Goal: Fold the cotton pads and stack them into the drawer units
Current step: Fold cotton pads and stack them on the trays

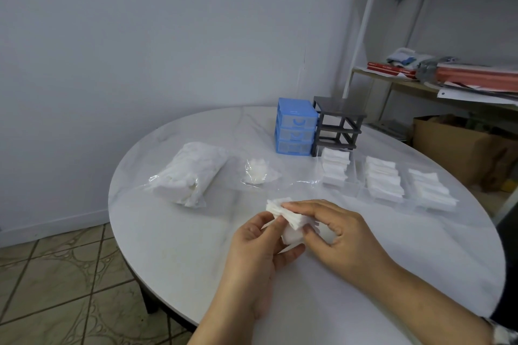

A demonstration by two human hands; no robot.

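Both hands hold a small bundle of white cotton pads (291, 221) just above the round white table (179, 246). My left hand (258, 249) pinches the bundle from the left and below, while my right hand (333, 232) grips it from the right with fingers over the top. A blue three-drawer unit (295, 130) stands at the table's far side, its drawers in place. Beside it stands a dark grey drawer frame (337, 127) with its drawers out. Three clear drawers (335, 169) (382, 178) (430, 190) lie in a row on the right, each filled with stacked folded pads.
A full plastic bag of cotton pads (193, 173) lies at the left of the table. A smaller, nearly flat bag with a few pads (258, 172) lies in the middle. A shelf with papers (448, 75) and a cardboard box (459, 145) stand beyond the table's right edge.
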